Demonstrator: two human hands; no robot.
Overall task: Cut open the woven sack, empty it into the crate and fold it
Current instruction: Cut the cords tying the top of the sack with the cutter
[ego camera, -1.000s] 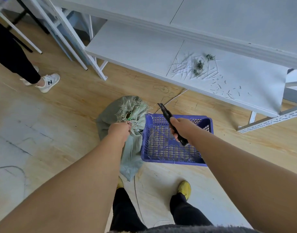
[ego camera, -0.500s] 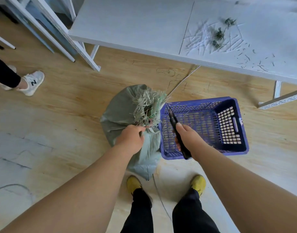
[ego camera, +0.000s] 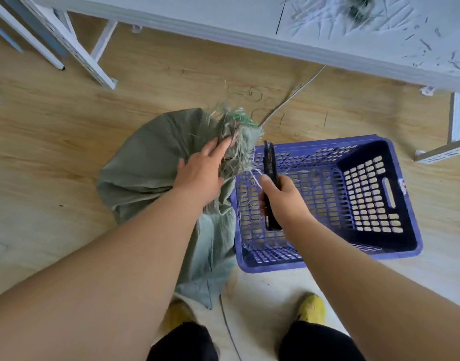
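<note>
Both hands are on the cutting step: left hand [ego camera: 201,175] lies flat-fingered on the sack [ego camera: 156,173] beside the crate [ego camera: 403,194], right hand [ego camera: 281,201] grips a cutter [ego camera: 270,165], blade seemingly retracted, which must next reach the tied neck [ego camera: 236,131].

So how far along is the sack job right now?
Early. The crate holds only a few stray fibres, and the sack looks full, its frayed neck bunched. In hand: the left hand rests on the neck, the right hand grips the black cutter. Cutting, emptying and folding remain.
</note>
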